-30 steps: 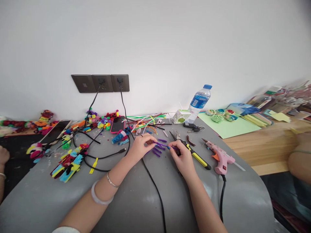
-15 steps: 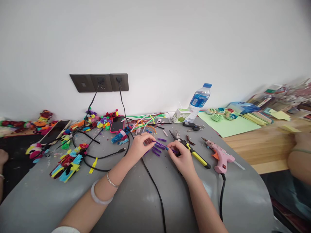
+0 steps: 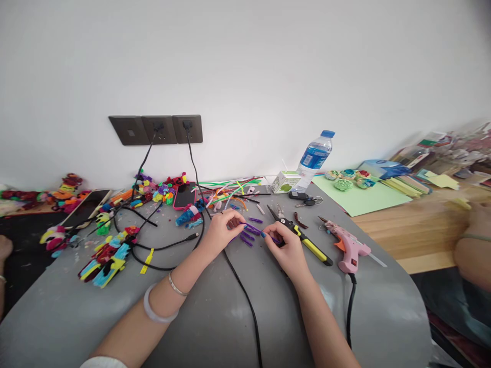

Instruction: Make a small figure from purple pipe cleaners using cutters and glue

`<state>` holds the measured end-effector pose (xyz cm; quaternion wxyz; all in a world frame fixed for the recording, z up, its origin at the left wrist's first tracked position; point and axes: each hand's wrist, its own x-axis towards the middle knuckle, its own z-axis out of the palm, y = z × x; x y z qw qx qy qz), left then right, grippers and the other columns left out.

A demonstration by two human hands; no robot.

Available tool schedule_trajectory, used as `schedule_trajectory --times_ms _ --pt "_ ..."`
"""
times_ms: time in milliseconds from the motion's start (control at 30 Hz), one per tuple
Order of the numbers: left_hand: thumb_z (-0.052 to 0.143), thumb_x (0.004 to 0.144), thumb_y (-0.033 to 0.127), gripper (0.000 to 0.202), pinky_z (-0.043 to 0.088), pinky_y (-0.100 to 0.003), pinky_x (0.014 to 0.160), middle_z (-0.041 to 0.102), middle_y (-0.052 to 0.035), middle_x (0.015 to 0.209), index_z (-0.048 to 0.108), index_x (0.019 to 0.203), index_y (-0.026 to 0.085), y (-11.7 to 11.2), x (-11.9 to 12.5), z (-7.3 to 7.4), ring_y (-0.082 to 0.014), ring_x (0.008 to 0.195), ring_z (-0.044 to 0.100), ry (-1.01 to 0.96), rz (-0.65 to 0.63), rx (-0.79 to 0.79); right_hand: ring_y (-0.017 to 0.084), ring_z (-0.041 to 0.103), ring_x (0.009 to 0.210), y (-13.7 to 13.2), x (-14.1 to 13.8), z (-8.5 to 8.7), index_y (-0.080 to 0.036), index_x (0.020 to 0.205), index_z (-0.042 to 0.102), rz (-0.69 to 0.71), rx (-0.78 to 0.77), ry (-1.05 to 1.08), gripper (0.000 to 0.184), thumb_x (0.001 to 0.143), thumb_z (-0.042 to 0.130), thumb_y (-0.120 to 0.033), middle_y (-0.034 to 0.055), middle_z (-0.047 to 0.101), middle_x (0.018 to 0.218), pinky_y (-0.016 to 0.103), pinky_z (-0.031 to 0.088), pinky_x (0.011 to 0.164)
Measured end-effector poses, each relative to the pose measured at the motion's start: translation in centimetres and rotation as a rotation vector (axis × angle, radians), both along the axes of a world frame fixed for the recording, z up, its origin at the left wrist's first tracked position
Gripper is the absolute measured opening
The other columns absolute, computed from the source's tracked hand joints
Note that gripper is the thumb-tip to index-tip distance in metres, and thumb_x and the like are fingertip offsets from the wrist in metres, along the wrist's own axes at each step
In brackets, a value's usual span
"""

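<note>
My left hand and my right hand meet over a small heap of short purple pipe-cleaner pieces on the grey table. Fingers of both hands are curled in a pinch on one purple piece that spans between them. My left wrist wears a pale bangle and a thin bracelet. Yellow-handled scissors lie just right of my right hand, and a pink glue gun lies further right.
A black cable runs between my arms. Colourful pipe-cleaner figures, a phone, a water bottle, a small carton and keys stand behind. Green paper lies on the wooden top at right. Other people's arms show at both edges.
Both hands have stayed on the purple piece and shifted only slightly; my right hand crept a little to the left, toward the left hand.
</note>
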<state>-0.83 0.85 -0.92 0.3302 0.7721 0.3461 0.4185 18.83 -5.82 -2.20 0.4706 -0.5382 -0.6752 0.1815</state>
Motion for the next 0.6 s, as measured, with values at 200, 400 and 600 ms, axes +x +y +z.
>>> schedule_trajectory --times_ms 200,400,600 --pt "0.066 0.078 0.011 0.006 0.047 -0.021 0.061 0.062 0.0007 0.076 0.063 0.079 0.016 -0.06 0.11 0.06 -0.0104 0.064 0.057 -0.012 -0.005 -0.035 0.014 0.044 0.062 -0.04 0.04 0.05 -0.021 0.079 0.06 0.014 -0.025 -0.002 0.01 0.087 0.053 -0.02 -0.0018 0.047 0.067 0.028 0.034 0.059" --pt "0.067 0.077 0.012 0.007 0.046 -0.022 0.062 0.06 0.0013 0.075 0.062 0.078 0.016 -0.13 0.14 0.08 -0.0106 0.064 0.057 -0.013 -0.006 -0.063 0.015 0.044 0.063 -0.17 0.12 -0.03 -0.021 0.08 0.059 0.015 -0.025 -0.005 0.01 0.087 0.053 -0.02 -0.0021 0.046 0.067 0.028 0.034 0.059" --pt "0.066 0.077 0.012 0.007 0.044 -0.021 0.06 0.058 0.0018 0.074 0.06 0.078 0.016 -0.27 0.21 0.12 -0.0099 0.063 0.054 -0.012 -0.011 -0.086 0.014 0.044 0.062 -0.12 0.11 -0.04 -0.021 0.08 0.06 0.023 -0.011 -0.014 0.01 0.087 0.054 -0.02 -0.0022 0.046 0.067 0.028 0.034 0.059"
